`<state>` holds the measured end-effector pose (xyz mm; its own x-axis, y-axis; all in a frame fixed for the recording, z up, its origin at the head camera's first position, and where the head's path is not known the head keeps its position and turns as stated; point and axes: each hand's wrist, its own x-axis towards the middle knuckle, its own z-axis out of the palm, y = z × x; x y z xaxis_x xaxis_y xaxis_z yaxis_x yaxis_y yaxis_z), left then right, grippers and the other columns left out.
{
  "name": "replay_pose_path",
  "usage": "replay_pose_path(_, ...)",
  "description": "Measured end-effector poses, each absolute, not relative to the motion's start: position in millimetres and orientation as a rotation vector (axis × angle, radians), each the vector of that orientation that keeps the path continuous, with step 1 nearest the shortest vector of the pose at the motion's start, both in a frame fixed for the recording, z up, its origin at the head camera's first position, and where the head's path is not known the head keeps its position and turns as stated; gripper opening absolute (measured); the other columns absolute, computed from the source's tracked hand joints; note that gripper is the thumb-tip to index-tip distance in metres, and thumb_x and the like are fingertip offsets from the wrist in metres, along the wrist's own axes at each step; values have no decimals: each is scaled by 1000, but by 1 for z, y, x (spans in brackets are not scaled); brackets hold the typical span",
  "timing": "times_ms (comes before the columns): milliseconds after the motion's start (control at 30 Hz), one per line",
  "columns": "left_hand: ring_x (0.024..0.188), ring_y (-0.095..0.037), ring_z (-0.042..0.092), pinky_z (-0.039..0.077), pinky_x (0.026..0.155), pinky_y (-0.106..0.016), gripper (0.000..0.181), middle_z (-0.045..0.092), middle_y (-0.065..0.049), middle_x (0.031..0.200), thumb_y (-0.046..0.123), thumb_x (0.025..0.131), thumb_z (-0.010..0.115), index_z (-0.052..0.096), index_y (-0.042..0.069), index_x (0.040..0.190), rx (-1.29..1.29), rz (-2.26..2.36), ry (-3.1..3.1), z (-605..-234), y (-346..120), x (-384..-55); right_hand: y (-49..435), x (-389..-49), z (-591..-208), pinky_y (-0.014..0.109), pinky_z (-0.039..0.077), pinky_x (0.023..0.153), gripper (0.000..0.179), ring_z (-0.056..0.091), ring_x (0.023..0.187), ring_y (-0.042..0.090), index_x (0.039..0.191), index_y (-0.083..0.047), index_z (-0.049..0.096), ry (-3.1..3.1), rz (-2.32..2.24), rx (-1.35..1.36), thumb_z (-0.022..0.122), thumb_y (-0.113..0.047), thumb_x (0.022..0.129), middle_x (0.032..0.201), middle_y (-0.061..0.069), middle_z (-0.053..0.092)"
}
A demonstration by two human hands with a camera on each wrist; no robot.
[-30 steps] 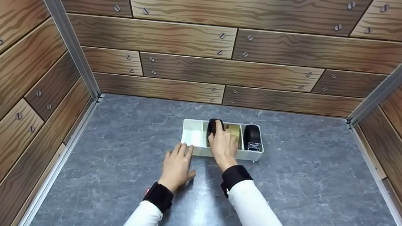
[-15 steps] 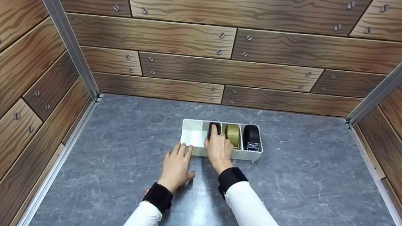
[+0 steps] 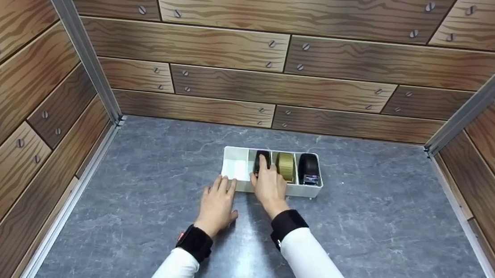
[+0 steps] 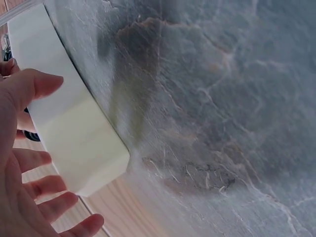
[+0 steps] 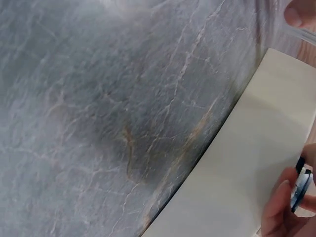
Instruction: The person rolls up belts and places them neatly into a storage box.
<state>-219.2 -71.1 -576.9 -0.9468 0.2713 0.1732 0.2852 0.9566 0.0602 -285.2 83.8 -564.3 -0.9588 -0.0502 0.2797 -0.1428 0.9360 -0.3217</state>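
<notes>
A long white tray (image 3: 304, 191) with compartments stands on the floor in front of me. My right hand (image 3: 271, 189) reaches into its second compartment from the left and holds a black tape roll (image 3: 267, 153), index finger laid along the top and thumb at the left side. Part of that roll is hidden by the hand. With spread fingers my left hand (image 3: 214, 210) rests against the tray's front left corner, holding nothing. A gold tape roll (image 3: 286, 165) sits in the third compartment, and a larger black tape roll (image 3: 308, 166) with a clear cutter fills the right one.
The tray rests on a grey marbled surface (image 3: 159, 171). Wood-patterned panels (image 3: 237, 51) rise behind it and at both sides, with grey metal strips (image 3: 89, 53) at the corners.
A second ago the held black tape roll stood higher; my right hand has lowered it into its compartment and shifted slightly left. The left hand has stayed at the tray's corner.
</notes>
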Motion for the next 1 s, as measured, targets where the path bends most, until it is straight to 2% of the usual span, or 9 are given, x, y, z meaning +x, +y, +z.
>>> replay_pose_path(200,135,-36,37,41,98,-53,92,42,-21,145,43,72,83,44,6,146,-436,-119,-2934,-579,-72,-219,87,-276,-566,40,45,45,63,54,50,25,146,-13,43,-2810,579,185,68,-33,92,128,27,49)
replay_pose_path(367,135,-37,38,41,99,-53,92,43,-22,144,41,71,83,44,6,146,-458,-125,-2916,-580,-72,-219,92,-260,-569,32,39,39,62,46,45,17,143,-11,46,-2686,654,248,72,-24,88,138,27,40)
replay_pose_path(533,136,-37,37,39,101,-52,89,42,-22,146,37,73,83,44,6,146,-469,-148,-2927,-581,-72,-220,98,-237,-567,26,39,39,62,47,49,13,143,-11,45,-2676,825,317,73,-20,88,142,22,36)
replay_pose_path(600,137,-37,37,39,101,-52,85,41,-22,146,35,76,81,44,5,146,-472,-168,-2932,-580,-73,-219,103,-227,-565,28,48,48,63,55,61,16,145,-13,44,-2717,852,354,72,-22,89,143,19,37)
replay_pose_path(700,137,-38,37,38,102,-54,77,41,-23,147,32,82,76,44,2,145,-488,-234,-2928,-578,-77,-217,114,-215,-565,41,55,73,62,62,93,29,146,-14,45,-2770,854,440,70,-26,91,143,15,40)
replay_pose_path(767,137,-38,37,37,104,-55,72,39,-22,149,31,87,72,43,1,145,-496,-316,-2925,-578,-82,-215,124,-208,-566,52,49,89,61,54,116,37,146,-15,45,-2815,828,519,68,-30,92,144,15,40)
replay_pose_path(833,137,-40,36,35,105,-56,69,36,-21,151,32,90,68,42,1,146,-492,-402,-2918,-580,-89,-212,134,-203,-568,58,42,96,61,44,128,43,147,-15,44,-2862,812,611,66,-34,93,147,15,38)
replay_pose_path(1000,139,-41,32,30,107,-58,66,30,-20,155,37,94,63,42,5,147,-435,-544,-2899,-586,-110,-203,163,-192,-576,67,32,100,60,31,136,48,149,-18,41,-2964,782,758,59,-39,96,155,17,29)
